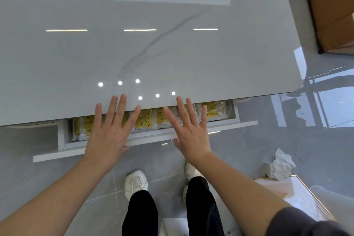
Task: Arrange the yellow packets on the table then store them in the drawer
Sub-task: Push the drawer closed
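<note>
Several yellow packets (145, 121) lie in a row inside the white drawer (57, 154), which is pulled partly out from under the table (153, 48). My left hand (109, 130) hovers flat over the drawer's left half with fingers spread and straight. My right hand (189, 126) is spread the same way over the right half. Neither hand holds anything. The hands and the table edge hide parts of the packets. More packets show at the drawer's far left (82, 128) and far right (214, 111).
A glossy white marble tabletop fills the upper view. A brown cardboard box (333, 11) stands at the upper right. Crumpled white paper (279, 166) lies on the grey tiled floor at the right, beside a light board (298, 195). My shoes (136, 182) stand below the drawer.
</note>
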The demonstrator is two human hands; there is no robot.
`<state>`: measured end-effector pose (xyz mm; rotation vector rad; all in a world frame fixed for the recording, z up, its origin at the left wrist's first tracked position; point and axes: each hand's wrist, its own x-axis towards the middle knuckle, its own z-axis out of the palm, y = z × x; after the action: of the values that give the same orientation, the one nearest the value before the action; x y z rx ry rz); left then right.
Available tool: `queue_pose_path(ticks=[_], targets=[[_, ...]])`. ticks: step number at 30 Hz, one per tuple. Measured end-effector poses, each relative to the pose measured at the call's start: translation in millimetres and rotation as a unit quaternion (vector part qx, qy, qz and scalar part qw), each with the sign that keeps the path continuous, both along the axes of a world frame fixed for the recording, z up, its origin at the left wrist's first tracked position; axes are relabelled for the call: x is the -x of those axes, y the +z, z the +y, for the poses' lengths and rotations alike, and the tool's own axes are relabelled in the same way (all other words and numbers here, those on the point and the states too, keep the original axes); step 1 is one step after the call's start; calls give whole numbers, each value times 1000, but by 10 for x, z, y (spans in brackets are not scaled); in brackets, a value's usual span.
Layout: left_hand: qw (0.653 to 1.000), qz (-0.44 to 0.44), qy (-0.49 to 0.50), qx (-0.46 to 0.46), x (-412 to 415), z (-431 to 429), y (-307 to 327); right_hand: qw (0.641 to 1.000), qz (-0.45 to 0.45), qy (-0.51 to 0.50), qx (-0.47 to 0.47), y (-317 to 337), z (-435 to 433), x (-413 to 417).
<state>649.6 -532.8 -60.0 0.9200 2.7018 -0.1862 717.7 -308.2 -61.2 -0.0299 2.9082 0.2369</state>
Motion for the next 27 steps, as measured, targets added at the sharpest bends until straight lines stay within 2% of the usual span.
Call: queue_pose_path(ticks=[15, 22, 27], targets=[[999, -8, 34, 5, 328, 34, -113, 998, -61, -12, 13, -22, 95, 342], [999, 20, 42, -6, 424, 96, -161, 998, 56, -34, 25, -116, 124, 502], [998, 61, 31, -3, 497, 114, -249, 999, 45, -24, 20, -219, 163, 617]])
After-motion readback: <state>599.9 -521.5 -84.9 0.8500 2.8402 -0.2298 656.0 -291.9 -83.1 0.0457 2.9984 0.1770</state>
